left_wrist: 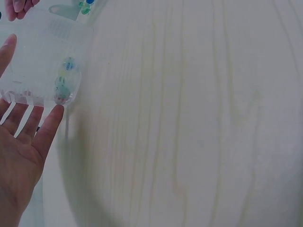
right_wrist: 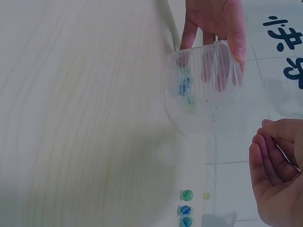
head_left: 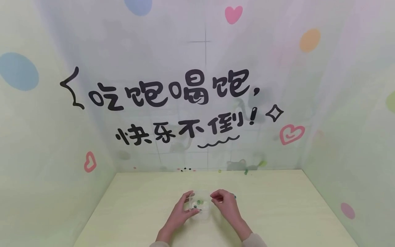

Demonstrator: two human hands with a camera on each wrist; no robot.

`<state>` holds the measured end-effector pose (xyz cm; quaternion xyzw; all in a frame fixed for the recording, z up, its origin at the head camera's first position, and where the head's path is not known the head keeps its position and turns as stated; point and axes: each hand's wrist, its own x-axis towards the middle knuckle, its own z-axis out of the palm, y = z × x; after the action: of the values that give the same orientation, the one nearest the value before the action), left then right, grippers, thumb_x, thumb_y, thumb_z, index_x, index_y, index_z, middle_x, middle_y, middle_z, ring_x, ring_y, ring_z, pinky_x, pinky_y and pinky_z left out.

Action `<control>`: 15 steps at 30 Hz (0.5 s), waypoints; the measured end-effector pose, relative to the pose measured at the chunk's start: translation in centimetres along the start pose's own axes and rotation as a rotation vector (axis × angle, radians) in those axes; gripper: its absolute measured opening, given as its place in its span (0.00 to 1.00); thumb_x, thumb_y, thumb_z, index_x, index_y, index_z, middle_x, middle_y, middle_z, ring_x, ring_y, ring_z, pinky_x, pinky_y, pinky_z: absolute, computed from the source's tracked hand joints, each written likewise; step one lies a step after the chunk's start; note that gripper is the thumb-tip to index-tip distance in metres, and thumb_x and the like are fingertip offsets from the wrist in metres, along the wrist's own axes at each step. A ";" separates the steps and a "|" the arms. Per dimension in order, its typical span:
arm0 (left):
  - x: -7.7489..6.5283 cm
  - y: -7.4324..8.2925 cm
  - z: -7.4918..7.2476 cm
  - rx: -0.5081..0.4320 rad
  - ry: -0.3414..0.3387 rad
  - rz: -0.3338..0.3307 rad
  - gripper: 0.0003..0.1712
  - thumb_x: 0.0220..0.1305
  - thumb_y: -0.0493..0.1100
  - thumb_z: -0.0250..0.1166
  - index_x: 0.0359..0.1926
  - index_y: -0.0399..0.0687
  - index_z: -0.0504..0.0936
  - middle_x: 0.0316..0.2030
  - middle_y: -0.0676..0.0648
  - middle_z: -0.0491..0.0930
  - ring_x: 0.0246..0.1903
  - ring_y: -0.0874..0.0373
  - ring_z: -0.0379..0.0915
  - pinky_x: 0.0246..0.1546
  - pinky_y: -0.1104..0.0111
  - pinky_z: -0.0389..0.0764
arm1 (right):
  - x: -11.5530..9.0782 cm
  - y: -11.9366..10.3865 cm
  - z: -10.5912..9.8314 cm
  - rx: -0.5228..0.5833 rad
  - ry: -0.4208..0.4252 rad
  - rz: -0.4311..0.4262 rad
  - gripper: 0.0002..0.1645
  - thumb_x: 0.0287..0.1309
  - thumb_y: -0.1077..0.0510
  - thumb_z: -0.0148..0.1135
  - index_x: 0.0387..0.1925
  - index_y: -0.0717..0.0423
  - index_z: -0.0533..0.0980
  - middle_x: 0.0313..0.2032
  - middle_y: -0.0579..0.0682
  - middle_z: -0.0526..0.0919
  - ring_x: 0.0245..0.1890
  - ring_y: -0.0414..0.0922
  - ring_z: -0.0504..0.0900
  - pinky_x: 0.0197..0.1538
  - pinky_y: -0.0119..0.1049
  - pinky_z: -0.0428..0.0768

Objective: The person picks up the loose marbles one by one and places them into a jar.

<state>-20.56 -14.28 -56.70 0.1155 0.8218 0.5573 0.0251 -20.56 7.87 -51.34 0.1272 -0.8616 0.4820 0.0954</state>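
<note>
My left hand [head_left: 182, 213] grips a clear plastic box [head_left: 203, 215] from its left side, with thumb and fingers on opposite sides. Several glass marbles [right_wrist: 185, 86] with green and blue swirls sit together inside the box. Just right of the box is my right hand [head_left: 227, 205], apart from it. Its fingers [right_wrist: 258, 163] are bent and the thumb tip is close to the index fingertip. No object shows between them, though a small one could be hidden there.
Beyond my right hand, more glass marbles [right_wrist: 185, 210] stand in a row on the pale wood-grain table [head_left: 132, 206]. A printed backdrop [head_left: 172, 51] with black lettering rises behind the table, with side panels at left and right.
</note>
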 end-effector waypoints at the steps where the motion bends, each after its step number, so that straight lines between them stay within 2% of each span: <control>1: 0.0 -0.1 0.0 0.001 -0.001 0.000 0.44 0.61 0.47 0.72 0.73 0.45 0.60 0.71 0.37 0.64 0.68 0.33 0.62 0.55 0.55 0.84 | 0.0 0.1 -0.1 0.002 0.004 0.004 0.06 0.53 0.70 0.69 0.34 0.59 0.83 0.32 0.50 0.87 0.32 0.40 0.83 0.37 0.24 0.84; 8: -0.2 -0.1 0.2 0.011 -0.003 -0.015 0.45 0.61 0.49 0.72 0.74 0.46 0.60 0.71 0.37 0.64 0.68 0.33 0.61 0.56 0.53 0.84 | -0.1 0.8 -0.5 0.012 0.023 0.028 0.06 0.53 0.70 0.69 0.33 0.59 0.83 0.32 0.51 0.87 0.32 0.39 0.83 0.36 0.23 0.83; 15: -0.3 0.3 -0.1 0.009 -0.004 -0.002 0.45 0.61 0.47 0.72 0.73 0.43 0.60 0.71 0.36 0.65 0.68 0.32 0.61 0.57 0.54 0.83 | 0.0 0.8 -1.4 0.026 0.036 0.050 0.05 0.54 0.70 0.68 0.35 0.62 0.83 0.31 0.52 0.87 0.32 0.40 0.82 0.35 0.24 0.83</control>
<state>-20.28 -14.30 -56.45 0.1159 0.8244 0.5534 0.0264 -20.80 9.47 -51.29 0.0984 -0.8563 0.4976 0.0970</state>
